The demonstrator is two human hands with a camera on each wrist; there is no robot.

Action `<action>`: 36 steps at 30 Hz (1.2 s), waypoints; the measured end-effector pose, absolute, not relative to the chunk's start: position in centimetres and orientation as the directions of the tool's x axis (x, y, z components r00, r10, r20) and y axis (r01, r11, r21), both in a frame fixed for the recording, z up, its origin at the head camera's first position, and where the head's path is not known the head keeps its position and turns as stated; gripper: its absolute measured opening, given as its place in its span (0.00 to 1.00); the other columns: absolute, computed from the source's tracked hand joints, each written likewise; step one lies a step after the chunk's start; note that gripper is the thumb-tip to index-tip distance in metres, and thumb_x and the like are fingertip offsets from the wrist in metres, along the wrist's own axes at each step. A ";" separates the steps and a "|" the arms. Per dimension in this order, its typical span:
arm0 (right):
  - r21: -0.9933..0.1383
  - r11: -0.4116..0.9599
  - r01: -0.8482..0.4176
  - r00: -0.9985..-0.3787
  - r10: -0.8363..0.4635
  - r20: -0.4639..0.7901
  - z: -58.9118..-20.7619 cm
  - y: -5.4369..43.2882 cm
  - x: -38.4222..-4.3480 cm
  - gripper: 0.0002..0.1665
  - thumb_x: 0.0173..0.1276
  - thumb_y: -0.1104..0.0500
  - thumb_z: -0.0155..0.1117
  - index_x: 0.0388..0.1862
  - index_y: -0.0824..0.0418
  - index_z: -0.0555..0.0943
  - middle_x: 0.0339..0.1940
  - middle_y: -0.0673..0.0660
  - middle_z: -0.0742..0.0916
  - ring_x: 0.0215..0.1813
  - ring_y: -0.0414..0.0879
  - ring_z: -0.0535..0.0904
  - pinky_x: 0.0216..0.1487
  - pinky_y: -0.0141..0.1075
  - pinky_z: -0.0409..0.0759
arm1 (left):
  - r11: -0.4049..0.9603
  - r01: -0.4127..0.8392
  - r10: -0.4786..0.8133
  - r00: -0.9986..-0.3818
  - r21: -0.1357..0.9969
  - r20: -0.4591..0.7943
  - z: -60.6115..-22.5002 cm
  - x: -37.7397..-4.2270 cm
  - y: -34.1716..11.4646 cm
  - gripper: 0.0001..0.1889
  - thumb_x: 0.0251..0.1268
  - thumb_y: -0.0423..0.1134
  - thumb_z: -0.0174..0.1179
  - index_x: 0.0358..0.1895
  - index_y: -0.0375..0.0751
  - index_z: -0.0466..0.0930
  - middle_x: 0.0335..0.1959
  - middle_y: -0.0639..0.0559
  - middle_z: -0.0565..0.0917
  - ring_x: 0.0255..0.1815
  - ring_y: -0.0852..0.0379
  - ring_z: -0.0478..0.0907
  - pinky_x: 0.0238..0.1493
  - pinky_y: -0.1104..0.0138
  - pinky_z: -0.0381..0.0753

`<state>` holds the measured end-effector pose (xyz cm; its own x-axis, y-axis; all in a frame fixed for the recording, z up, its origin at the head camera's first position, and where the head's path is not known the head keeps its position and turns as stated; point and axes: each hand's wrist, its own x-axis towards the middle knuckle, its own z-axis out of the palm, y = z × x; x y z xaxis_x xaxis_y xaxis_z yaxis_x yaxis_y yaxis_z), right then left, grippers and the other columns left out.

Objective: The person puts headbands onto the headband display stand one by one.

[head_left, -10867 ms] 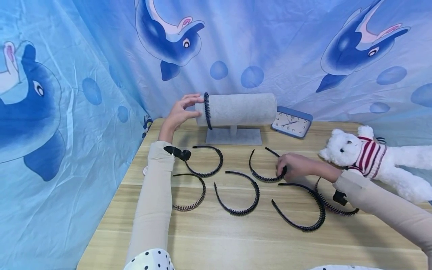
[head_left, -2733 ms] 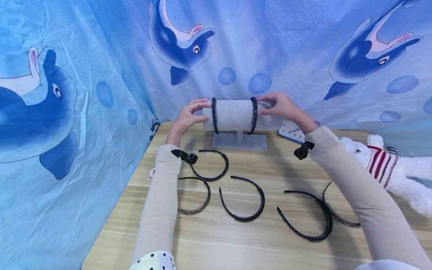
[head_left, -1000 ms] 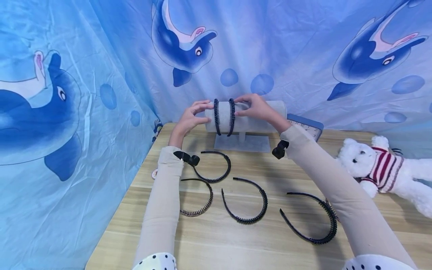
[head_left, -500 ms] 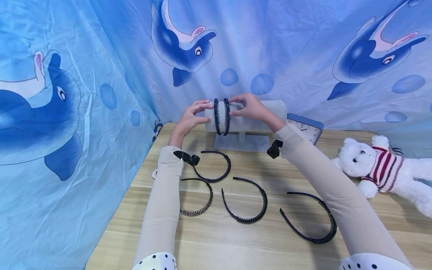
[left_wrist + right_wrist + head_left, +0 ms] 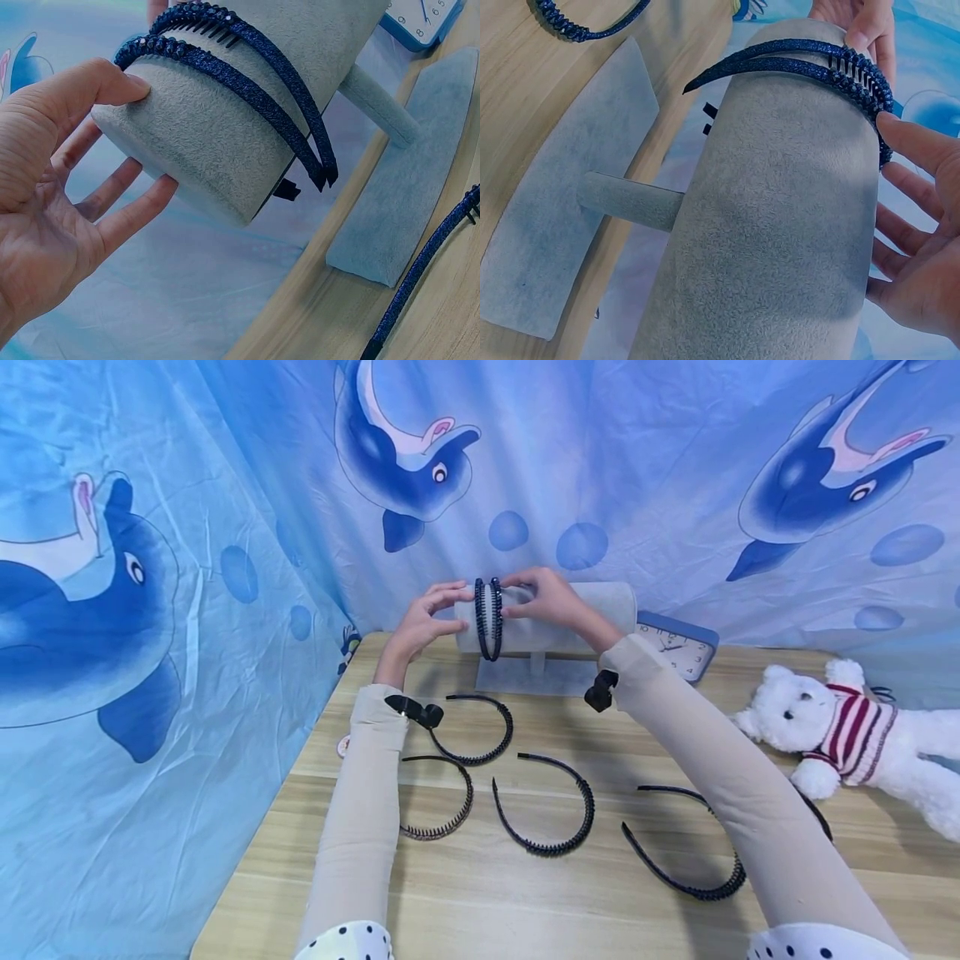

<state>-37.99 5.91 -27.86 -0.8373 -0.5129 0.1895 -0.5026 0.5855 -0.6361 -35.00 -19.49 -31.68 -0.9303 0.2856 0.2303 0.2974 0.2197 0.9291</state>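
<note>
A grey, velvety cylinder display stand (image 5: 600,603) stands at the back of the table with two dark, toothed headbands around its left part. My left hand (image 5: 415,631) grips the cylinder's left end, its thumb (image 5: 129,88) on the front beside the left headband (image 5: 225,81). From the other side, my right hand (image 5: 553,602) holds the right headband (image 5: 497,622) by thumb and fingertips. In the right wrist view, the thumb (image 5: 907,135) lies right at its beaded part. The two bands are close together, their lower tips almost meeting.
On the wooden table (image 5: 525,910) lie several more headbands, among them a front middle one (image 5: 551,850) and one (image 5: 712,893) partly under my right forearm. A blue clock (image 5: 678,647) and a white plush bear (image 5: 780,710) are at the right. A dolphin-print curtain (image 5: 645,468) hangs behind.
Earlier, my right hand was at a headband on the table; that band then came onto the cylinder. My right hand has since slid it left, close to the first band. The left hand stays at the end.
</note>
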 end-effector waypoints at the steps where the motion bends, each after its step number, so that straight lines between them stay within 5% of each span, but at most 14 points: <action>1: -0.637 0.585 -0.502 -0.837 -0.513 0.189 -27.9 5.9 -38.0 0.33 0.64 0.58 0.75 0.67 0.62 0.78 0.70 0.62 0.80 0.73 0.56 0.71 0.78 0.50 0.66 | 0.219 0.298 0.285 -0.930 0.929 0.231 -31.7 -35.0 -19.5 0.27 0.60 0.24 0.67 0.65 0.31 0.77 0.77 0.48 0.66 0.76 0.43 0.63 0.69 0.54 0.79; 24: -0.640 0.538 -0.549 -0.813 -0.522 0.259 -28.3 6.0 -37.1 0.30 0.65 0.57 0.75 0.65 0.62 0.79 0.69 0.61 0.81 0.74 0.55 0.71 0.80 0.48 0.65 | 0.204 0.277 0.277 -0.936 0.939 0.216 -31.8 -35.2 -19.5 0.27 0.60 0.24 0.67 0.65 0.33 0.77 0.77 0.50 0.66 0.77 0.45 0.64 0.68 0.56 0.80; 30: -0.642 0.484 -0.595 -0.770 -0.572 0.282 -28.8 7.0 -35.5 0.29 0.64 0.60 0.75 0.64 0.65 0.80 0.66 0.63 0.83 0.70 0.56 0.75 0.77 0.47 0.69 | 0.209 0.277 0.276 -0.937 0.938 0.215 -31.9 -35.1 -19.5 0.27 0.60 0.24 0.67 0.65 0.32 0.77 0.78 0.49 0.66 0.77 0.45 0.64 0.68 0.57 0.80; 36: -0.562 0.438 -0.702 -0.657 -0.702 0.273 -30.1 8.3 -33.4 0.29 0.64 0.59 0.75 0.63 0.64 0.81 0.64 0.62 0.84 0.69 0.57 0.77 0.75 0.51 0.73 | 0.194 0.288 0.280 -0.932 0.938 0.229 -31.8 -35.1 -19.4 0.27 0.60 0.23 0.66 0.64 0.31 0.77 0.78 0.47 0.65 0.76 0.44 0.64 0.64 0.63 0.82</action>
